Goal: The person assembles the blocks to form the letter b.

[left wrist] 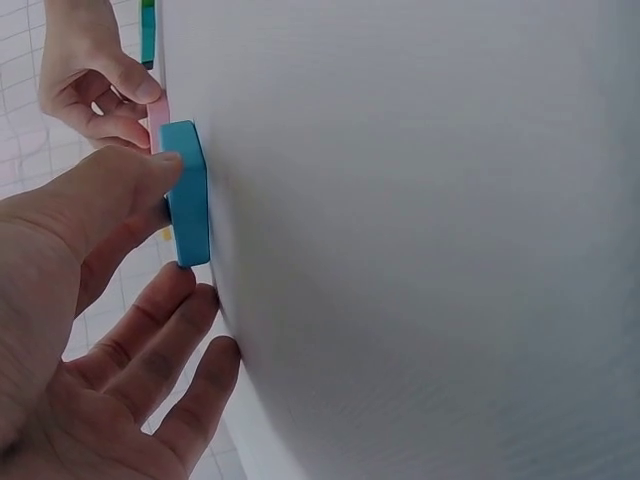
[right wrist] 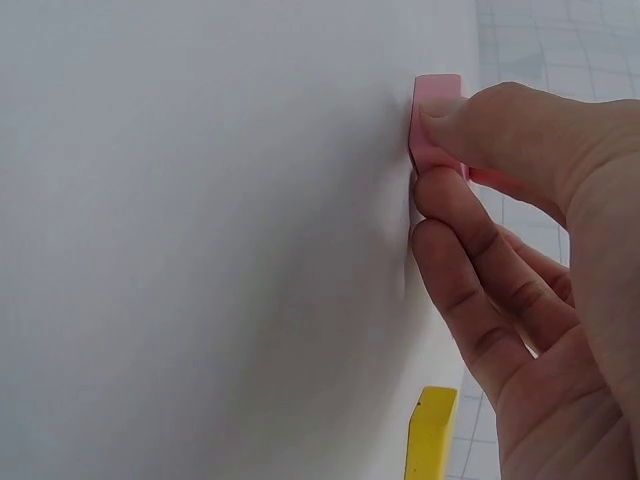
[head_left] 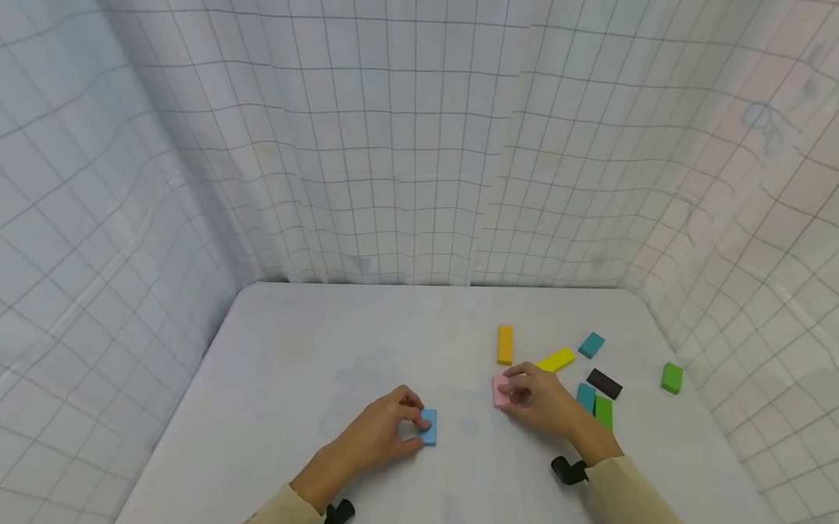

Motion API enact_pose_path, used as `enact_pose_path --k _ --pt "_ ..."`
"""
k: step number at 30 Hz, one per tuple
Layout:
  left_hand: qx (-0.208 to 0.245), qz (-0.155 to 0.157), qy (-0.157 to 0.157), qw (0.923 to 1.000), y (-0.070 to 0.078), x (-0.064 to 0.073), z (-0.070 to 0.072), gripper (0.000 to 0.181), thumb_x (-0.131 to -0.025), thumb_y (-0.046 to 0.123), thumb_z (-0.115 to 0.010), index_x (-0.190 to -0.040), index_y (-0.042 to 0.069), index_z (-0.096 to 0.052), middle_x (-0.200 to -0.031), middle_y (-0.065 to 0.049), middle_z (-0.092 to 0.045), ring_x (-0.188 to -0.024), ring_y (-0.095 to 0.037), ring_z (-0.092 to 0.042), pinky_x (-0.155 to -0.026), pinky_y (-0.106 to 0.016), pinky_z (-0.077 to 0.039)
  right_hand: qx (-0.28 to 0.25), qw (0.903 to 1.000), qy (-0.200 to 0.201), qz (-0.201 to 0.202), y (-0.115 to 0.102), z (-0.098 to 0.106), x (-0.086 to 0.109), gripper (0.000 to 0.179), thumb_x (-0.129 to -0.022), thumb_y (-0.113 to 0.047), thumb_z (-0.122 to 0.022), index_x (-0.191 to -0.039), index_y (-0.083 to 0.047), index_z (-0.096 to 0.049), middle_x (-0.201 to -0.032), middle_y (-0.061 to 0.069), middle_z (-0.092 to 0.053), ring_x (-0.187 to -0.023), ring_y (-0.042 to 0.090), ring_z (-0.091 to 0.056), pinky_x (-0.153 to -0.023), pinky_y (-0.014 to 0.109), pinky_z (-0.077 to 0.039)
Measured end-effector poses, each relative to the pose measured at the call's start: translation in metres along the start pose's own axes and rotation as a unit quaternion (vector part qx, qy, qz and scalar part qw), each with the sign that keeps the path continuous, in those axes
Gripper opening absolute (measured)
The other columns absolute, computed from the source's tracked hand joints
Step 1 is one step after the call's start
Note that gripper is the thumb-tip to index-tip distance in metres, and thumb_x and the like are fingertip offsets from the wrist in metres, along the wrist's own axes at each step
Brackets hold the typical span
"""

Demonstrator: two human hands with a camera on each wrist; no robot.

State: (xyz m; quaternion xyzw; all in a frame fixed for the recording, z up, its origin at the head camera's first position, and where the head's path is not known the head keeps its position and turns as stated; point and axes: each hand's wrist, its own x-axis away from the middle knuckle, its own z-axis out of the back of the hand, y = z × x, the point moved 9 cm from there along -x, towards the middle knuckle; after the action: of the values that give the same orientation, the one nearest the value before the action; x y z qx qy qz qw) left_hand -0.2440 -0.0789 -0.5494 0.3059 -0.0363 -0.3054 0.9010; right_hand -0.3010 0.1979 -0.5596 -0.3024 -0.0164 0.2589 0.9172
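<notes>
1. Blue in colour, a small block [head_left: 431, 435] lay on the white table [head_left: 317, 351], just below the centre of the head view.
2. The person's left hand [head_left: 380, 428] came in from the lower left and pinched this block; the left wrist view showed the thumb against its face and the other fingers spread towards the lower part of the frame.
3. Right of centre in the head view was a pink block [head_left: 498, 394], well apart from the blue one.
4. The right hand [head_left: 548, 400] reached in from the lower right and held the pink block between thumb and fingers, clamped at its right side.
5. Above the pink block stood an orange block [head_left: 505, 345] in the frame, with a yellow block [head_left: 558, 359] just above the right hand.
6. Farther right were a teal block [head_left: 592, 345], a dark block [head_left: 605, 384], and a second teal piece [head_left: 585, 396] beside a green block [head_left: 603, 411].
7. Another green piece [head_left: 671, 378] lay near the table's right edge.
8. Checked white cloth [head_left: 425, 137] filled the upper frame.
</notes>
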Motion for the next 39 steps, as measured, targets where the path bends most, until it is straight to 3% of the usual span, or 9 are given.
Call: enact_pose_path --k 7,16,24,30,39 --pt "-0.007 0.003 -0.003 1.0 -0.001 0.0 0.0 0.017 -0.099 0.014 -0.095 -0.115 0.014 -0.091 -0.137 -0.007 -0.072 -0.122 -0.03 -0.078 -0.105 -0.046 -0.068 0.0 1.0 0.003 0.007 -0.006 -0.005 -0.006 0.025 -0.1 -0.016 -0.095 -0.124 -0.01 -0.089 -0.14 0.015 -0.076 -0.102 0.01 -0.071 -0.092 0.021 -0.067" --pt "-0.007 0.009 0.001 0.9999 0.0 -0.004 0.004 0.018 -0.099 0.014 -0.094 -0.116 0.012 -0.091 -0.138 -0.008 -0.072 -0.123 -0.03 -0.078 -0.108 -0.048 -0.068 0.011 0.9998 0.013 -0.008 -0.011 -0.007 -0.019 0.024 -0.098 -0.017 -0.096 -0.121 -0.014 -0.09 -0.144 0.011 -0.077 -0.117 0.022 -0.076 -0.104 0.039 -0.071" --pt "-0.02 0.017 -0.006 0.9997 0.002 -0.002 0.005 0.024 -0.098 0.016 -0.096 -0.121 0.011 -0.092 -0.138 -0.007 -0.073 -0.123 -0.029 -0.079 -0.107 -0.049 -0.068 -0.012 0.9999 0.01 0.003 -0.023 -0.014 -0.027 0.025 -0.1 -0.023 -0.096 -0.123 -0.013 -0.089 -0.14 0.009 -0.078 -0.102 0.008 -0.074 -0.094 0.022 -0.068" --pt "-0.022 0.008 -0.013 0.9996 0.001 -0.004 0.005 0.022 -0.1 0.018 -0.095 -0.121 0.012 -0.092 -0.137 -0.007 -0.072 -0.123 -0.029 -0.079 -0.107 -0.048 -0.068 -0.025 0.9993 0.02 0.019 -0.033 -0.019 -0.031 0.025 -0.099 -0.021 -0.096 -0.121 -0.012 -0.089 -0.139 0.009 -0.078 -0.1 0.008 -0.075 -0.093 0.022 -0.068" --pt "-0.02 0.021 -0.018 0.9994 0.0 -0.001 0.003 0.024 -0.099 0.022 -0.096 -0.122 0.014 -0.093 -0.133 -0.003 -0.07 -0.118 -0.024 -0.077 -0.106 -0.046 -0.069 -0.05 0.9964 0.025 0.064 -0.052 -0.032 -0.042 0.027 -0.097 -0.015 -0.098 -0.12 -0.009 -0.086 -0.138 0.013 -0.078 -0.098 0.008 -0.079 -0.092 0.023 -0.069"
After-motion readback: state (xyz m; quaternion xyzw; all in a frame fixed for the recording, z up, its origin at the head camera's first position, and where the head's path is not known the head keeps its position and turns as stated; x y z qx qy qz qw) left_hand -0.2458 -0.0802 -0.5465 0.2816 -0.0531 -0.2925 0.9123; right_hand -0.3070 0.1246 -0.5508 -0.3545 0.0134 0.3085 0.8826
